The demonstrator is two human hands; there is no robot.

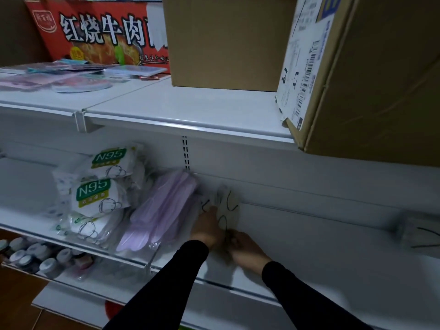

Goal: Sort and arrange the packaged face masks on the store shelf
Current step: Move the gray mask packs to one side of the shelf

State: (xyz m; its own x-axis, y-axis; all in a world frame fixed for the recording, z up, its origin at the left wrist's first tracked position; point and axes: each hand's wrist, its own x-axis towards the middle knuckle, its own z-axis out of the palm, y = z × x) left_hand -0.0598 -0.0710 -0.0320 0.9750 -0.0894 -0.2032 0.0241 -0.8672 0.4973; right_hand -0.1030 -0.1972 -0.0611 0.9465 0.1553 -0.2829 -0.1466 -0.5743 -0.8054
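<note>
On the middle white shelf both my hands hold a clear pack of white masks with black ear loops, standing upright against the back panel. My left hand grips its lower left side and my right hand pinches its bottom edge. Just to the left leans a pack of lilac masks. Further left lie white packs printed N95, stacked and overlapping. Another clear pack with black loops lies at the far right of the same shelf.
The upper shelf carries two brown cardboard boxes, a red noodle carton and flat pastel mask packs. A lower shelf at the bottom left holds small jars. The big right box overhangs the shelf edge.
</note>
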